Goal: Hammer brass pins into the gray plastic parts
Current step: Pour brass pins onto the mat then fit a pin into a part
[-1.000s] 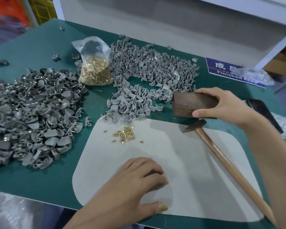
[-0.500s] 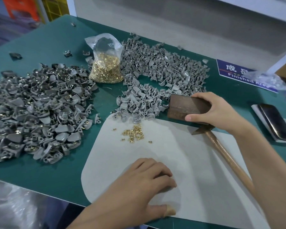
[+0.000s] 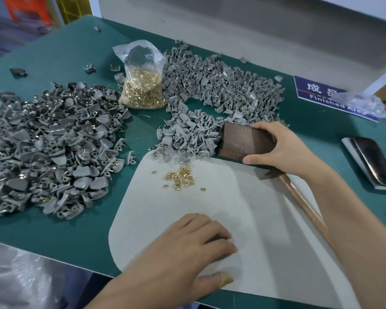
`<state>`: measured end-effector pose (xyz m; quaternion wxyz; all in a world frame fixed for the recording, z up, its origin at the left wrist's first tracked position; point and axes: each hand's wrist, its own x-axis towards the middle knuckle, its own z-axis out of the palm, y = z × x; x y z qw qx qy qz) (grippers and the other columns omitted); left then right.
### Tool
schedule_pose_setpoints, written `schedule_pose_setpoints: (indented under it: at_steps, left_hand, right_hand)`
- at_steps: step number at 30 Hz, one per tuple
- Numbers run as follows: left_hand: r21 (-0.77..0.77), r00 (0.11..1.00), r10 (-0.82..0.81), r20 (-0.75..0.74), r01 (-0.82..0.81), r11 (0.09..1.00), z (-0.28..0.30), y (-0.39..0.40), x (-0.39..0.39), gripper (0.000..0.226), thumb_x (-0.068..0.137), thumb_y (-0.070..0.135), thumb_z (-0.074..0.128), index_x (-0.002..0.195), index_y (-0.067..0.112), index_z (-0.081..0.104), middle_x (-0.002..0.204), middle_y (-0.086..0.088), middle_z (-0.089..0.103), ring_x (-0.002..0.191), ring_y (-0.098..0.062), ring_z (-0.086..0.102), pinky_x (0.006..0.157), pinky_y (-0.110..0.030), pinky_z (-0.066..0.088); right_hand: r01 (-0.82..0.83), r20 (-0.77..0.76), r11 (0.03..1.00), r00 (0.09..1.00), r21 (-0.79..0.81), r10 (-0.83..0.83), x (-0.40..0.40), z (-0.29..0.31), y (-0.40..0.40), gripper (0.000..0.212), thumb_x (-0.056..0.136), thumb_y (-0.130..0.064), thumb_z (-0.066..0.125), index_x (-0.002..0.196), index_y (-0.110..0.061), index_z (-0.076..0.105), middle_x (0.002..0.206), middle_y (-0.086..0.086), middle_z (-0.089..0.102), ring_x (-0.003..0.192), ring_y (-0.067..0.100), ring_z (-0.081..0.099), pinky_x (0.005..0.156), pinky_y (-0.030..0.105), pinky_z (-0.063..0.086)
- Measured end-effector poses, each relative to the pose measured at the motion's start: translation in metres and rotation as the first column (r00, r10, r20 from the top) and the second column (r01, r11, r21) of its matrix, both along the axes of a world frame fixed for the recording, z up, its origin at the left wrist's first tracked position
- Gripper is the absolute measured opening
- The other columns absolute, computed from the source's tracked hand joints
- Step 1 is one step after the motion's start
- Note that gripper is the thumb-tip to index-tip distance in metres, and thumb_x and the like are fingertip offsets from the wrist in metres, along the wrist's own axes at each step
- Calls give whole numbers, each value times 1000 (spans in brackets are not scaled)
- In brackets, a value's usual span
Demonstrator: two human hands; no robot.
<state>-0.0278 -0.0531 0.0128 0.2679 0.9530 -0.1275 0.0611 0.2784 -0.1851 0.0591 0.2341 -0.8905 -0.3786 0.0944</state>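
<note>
Right hand: grips a dark brown block — fingers curled over its far top edge, thumb along the near edge; the block stands at the far right corner of the pad, touching the nearer gray pile.
Left hand: palm down on the pale gray pad, fingers loosely bent and pressing the surface, thumb out along the near edge; it holds nothing.
Hammer: lies on the pad under the right wrist, dark metal head just below the block, wooden handle running toward the near right edge.
Loose brass pins: a small scatter on the far part of the pad, well apart from both hands.
Unpinned gray plastic parts: a wide heap on the green table beyond the pad — its near edge spills onto the pad's far rim.
Second heap of gray parts: left of the pad, darker, with metal glints among the pieces.
Bag of brass pins: clear plastic, upright between the two heaps.
Blue sign: far right, reading "Finished Area", partly covered by crumpled clear plastic.
Phone: dark, lying on the table at the right edge.
</note>
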Motion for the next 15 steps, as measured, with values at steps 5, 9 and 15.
schedule_pose_setpoints:
  at_steps: [5,9,15]
  left_hand:
    - [-13,1000,-7,-6,7,1000,1,0,-1,33,99,59,54,121,36,64,124,20,53,119,-6,50,106,-26,35]
    - [-63,1000,3,-9,-4,998,13,9,13,31,97,50,59,123,34,65,118,19,59,113,-2,49,97,-25,39]
    - [-125,916,384,118,-370,921,50,68,101,31,96,35,63,127,32,62,122,12,60,119,-12,49,102,-37,44]
  right_hand:
    - [4,-10,1000,1000,-25,-4,-7,2,4,83,64,-51,92,135,-30,55,125,-6,52,117,18,50,101,37,45]
    - [11,-34,995,999,-104,-14,-11,5,2,88,67,-73,78,142,-37,49,130,-12,48,127,16,42,107,39,40]
    - [217,95,946,965,239,-245,-35,-20,24,35,101,-44,57,128,-22,65,123,-4,61,121,19,52,101,32,39]
